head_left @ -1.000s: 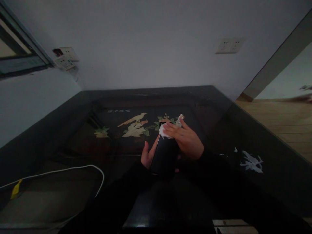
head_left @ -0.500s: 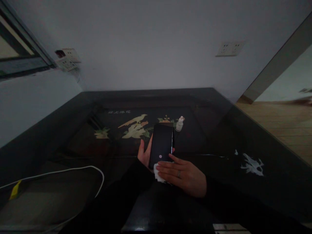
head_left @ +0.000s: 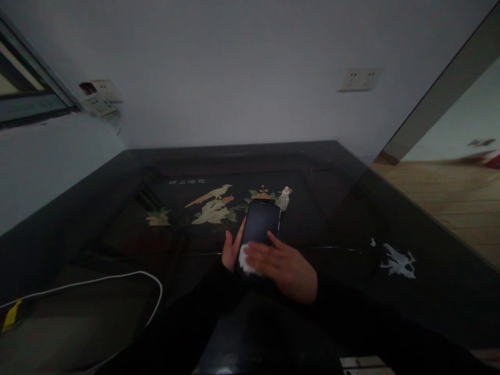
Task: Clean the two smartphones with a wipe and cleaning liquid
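Note:
A black smartphone (head_left: 262, 217) lies tilted in my left hand (head_left: 231, 250), its dark screen facing up. The thumb stands off the phone's left side; the other fingers are hidden behind it. My right hand (head_left: 291, 271), a ring on one finger and slightly blurred, presses a folded white wipe (head_left: 244, 260) flat on the lower part of the screen. Just beyond the phone's upper right corner stands a small clear bottle (head_left: 285, 199) with a pale cap.
Crumpled white scraps (head_left: 398, 261) lie on the dark glossy table (head_left: 336, 182) at right. A white cable (head_left: 97, 280) with a yellow tag (head_left: 11, 315) curves along the left. Behind the table rises a wall with sockets (head_left: 359, 79).
My right hand has moved the wipe up and left, from the phone's bottom edge onto its lower screen. A round mark on the screen is now out of sight.

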Demonstrator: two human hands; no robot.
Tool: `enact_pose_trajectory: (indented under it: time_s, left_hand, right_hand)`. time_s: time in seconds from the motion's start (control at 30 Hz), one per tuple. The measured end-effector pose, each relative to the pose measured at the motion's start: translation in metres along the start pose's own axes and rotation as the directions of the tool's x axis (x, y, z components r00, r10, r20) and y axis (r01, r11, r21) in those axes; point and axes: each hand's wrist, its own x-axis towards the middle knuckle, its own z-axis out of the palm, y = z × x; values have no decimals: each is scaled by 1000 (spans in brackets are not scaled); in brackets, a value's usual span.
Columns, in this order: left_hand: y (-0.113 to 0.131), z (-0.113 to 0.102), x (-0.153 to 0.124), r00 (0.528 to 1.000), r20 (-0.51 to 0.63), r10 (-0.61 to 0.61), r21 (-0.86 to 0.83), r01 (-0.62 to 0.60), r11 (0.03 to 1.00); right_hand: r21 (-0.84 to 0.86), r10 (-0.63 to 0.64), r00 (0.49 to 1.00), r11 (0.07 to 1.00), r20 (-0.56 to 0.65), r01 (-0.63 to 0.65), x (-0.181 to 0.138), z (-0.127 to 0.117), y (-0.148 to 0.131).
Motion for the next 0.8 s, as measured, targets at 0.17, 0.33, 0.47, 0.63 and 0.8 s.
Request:
enact_pose_trajectory:
  time_s: [0.17, 0.33, 0.47, 0.63, 0.8]
  left_hand:
    - [-3, 3, -5, 999, 32, -32, 49, 30, 998]
    - [-1, 7, -11, 996, 85, 14, 43, -18, 999]
    - [2, 5, -6, 999, -37, 16, 13, -16, 1000]
    - [1, 3, -7, 999, -35, -39, 31, 40, 999]
    - [4, 1, -7, 997, -75, -20, 62, 25, 998]
  right_hand:
    - [-19, 89, 994, 996, -59, -91, 0, -8, 14]
    - [9, 109, 991, 994, -83, -108, -7, -14, 18]
    - [75, -71, 997, 995, 22, 69, -25, -1, -14]
    - [49, -49, 996, 997, -71, 52, -25, -9, 13]
    - [117, -38, 996, 992, -85, 48, -21, -6, 11]
